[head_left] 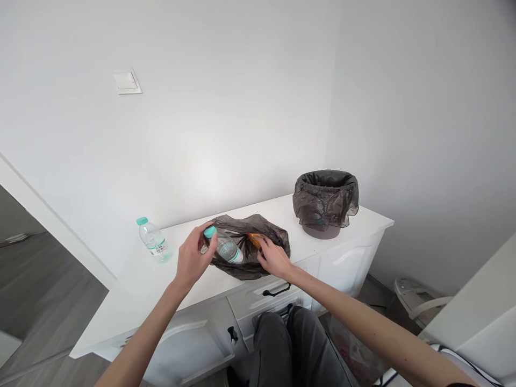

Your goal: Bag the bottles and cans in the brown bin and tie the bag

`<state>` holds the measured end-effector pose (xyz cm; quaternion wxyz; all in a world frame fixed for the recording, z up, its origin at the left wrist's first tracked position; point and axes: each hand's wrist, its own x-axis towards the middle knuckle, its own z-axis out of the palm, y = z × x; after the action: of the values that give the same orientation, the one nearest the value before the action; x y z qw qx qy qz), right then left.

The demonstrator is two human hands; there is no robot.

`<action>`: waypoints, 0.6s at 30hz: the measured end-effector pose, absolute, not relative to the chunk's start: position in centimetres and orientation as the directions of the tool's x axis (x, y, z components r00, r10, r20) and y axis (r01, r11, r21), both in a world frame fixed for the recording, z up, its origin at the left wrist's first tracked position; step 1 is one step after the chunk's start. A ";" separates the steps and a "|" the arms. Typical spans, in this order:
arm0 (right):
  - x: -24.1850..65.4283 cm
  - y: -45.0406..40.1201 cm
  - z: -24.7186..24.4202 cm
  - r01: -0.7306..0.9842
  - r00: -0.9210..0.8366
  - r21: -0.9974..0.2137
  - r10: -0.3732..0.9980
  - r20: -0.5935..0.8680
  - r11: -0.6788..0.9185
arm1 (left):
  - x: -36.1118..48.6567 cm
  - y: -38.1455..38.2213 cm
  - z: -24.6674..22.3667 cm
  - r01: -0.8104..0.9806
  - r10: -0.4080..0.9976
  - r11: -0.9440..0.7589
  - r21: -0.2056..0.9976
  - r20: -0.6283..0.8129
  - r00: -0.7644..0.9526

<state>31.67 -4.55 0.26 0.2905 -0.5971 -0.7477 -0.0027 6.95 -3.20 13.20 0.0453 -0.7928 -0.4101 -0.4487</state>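
A dark translucent plastic garbage bag (258,220) lies on the white cabinet top with its mouth spread. My left hand (193,257) is at the bag's left side, thumb and fingers closed around the teal cap end of a clear water bottle (229,250). That bottle lies tilted in the bag's mouth. Inside the bag's right part, my right hand (274,259) has its fingers closed on an orange item (255,239), mostly hidden, perhaps a wrapper. A second water bottle (154,241) with a teal cap stands to the left of my left hand.
A trash bin (321,232) lined with a dark bag stands at the right end of the white cabinet (193,293). The wall with a light switch (128,82) rises behind. Drawers with black handles face my knees. A pale appliance (419,301) sits low at the right.
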 end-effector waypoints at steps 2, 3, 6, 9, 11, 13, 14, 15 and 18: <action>31.7 -4.4 0.9 0.910 -0.085 -0.347 0.920 0.382 0.228 | 6.7 -3.8 14.0 0.681 0.610 -0.664 0.310 0.751 0.253; 31.7 -4.3 1.1 0.917 -0.072 -0.343 0.932 0.356 0.202 | 6.6 -4.1 14.2 0.681 0.619 -0.658 0.322 0.746 0.245; 31.6 -4.1 1.6 0.938 -0.046 -0.316 0.954 0.296 0.143 | 6.3 -4.6 14.5 0.699 0.668 -0.619 0.358 0.708 0.229; 31.3 -3.9 1.8 0.951 -0.017 -0.294 0.964 0.266 0.098 | 6.0 -4.3 13.9 0.736 0.722 -0.567 0.370 0.654 0.227; 31.1 -3.9 1.9 0.954 -0.007 -0.288 0.966 0.258 0.084 | 5.8 -3.9 13.4 0.767 0.742 -0.534 0.357 0.633 0.222; 31.0 -3.9 2.0 0.955 -0.010 -0.285 0.966 0.258 0.085 | 5.5 -3.5 13.2 0.785 0.747 -0.519 0.339 0.626 0.223; 31.0 -3.9 2.1 0.955 -0.011 -0.283 0.966 0.257 0.086 | 5.2 -3.3 13.3 0.786 0.743 -0.520 0.335 0.631 0.222; 31.0 -3.9 2.1 0.956 -0.013 -0.281 0.967 0.255 0.087 | 4.9 -3.1 13.4 0.782 0.736 -0.525 0.336 0.640 0.219; 31.3 -3.9 2.0 0.957 -0.015 -0.279 0.969 0.247 0.085 | 3.9 -3.2 14.5 0.753 0.703 -0.544 0.370 0.691 0.169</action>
<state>31.28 -3.88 1.96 0.1889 -0.6760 -0.7121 0.0164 3.86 -3.15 14.46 0.0287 -0.7640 -0.4765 -0.4340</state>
